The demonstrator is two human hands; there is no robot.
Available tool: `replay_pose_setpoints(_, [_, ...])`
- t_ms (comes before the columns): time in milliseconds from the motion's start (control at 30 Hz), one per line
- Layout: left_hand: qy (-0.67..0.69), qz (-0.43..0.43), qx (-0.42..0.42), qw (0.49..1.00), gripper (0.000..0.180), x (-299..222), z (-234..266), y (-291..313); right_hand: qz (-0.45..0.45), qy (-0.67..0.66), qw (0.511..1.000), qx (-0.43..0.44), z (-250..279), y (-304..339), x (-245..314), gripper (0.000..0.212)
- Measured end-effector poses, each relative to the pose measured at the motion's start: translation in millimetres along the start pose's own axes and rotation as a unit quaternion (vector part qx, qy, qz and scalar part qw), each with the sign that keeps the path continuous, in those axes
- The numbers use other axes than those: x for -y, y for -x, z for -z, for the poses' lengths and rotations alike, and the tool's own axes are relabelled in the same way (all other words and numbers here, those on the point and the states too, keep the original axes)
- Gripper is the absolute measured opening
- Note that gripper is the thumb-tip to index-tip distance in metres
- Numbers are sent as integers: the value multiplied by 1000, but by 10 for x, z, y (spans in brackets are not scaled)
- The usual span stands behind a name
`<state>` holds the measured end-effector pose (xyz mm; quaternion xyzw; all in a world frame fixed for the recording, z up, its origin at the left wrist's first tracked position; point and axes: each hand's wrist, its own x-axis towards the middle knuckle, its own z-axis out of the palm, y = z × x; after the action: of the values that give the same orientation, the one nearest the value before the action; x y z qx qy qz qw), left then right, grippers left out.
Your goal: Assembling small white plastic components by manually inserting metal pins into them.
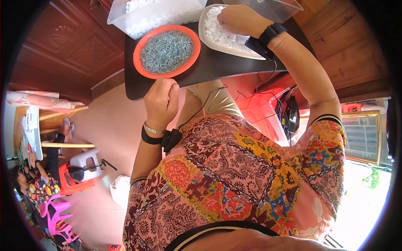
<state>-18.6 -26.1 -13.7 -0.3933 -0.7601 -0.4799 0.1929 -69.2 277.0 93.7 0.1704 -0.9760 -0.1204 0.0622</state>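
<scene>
My left hand (161,100) is closed at the table's front edge, just below an orange-red plate (138,58). Any small thing inside its curled fingers is hidden. The plate holds a heap of thin grey metal pieces (166,52) that look like nails or screws. Over at the right, my right hand (242,20) reaches into a whitish tub (245,53) of small white plastic pieces (214,27). Its fingers are bent down at the pieces, and what they pinch is too small to make out. Both wrists carry black bands with small devices.
A clear plastic bin (119,16) with more white pieces stands behind the plate on the dark table (201,75). Cables hang by my lap. A red plastic chair (261,111) is at the right. At the left, a person (42,184) sits near pink and red stools.
</scene>
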Motion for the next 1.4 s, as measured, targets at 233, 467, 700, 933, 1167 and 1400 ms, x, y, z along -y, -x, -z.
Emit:
replay_pose_setpoints(233, [14,-11,4,1000,4,2,-46,-83,141,-120,952,-245,-33,211,-270,19])
replay_pose_setpoints(467, [40,8,11,999,4,-35,-62,-217,-90,-63,993,-33,111,191,-201,17])
replay_pose_setpoints(700, [34,-10,9,999,3,-48,-120,-173,-18,-70,997,-35,285,14,140,14])
replay_pose_setpoints(933, [26,-2,6,1000,2,26,-58,-111,-36,-18,999,-24,32,-85,-23,15])
replay_pose_setpoints(1167, [40,3,16,999,1,15,-126,-109,-16,-86,995,-46,72,-10,-19,16])
replay_pose_setpoints(1400, [32,3,17,999,1,0,-95,-84,13,-62,998,-16,33,-155,53,19])
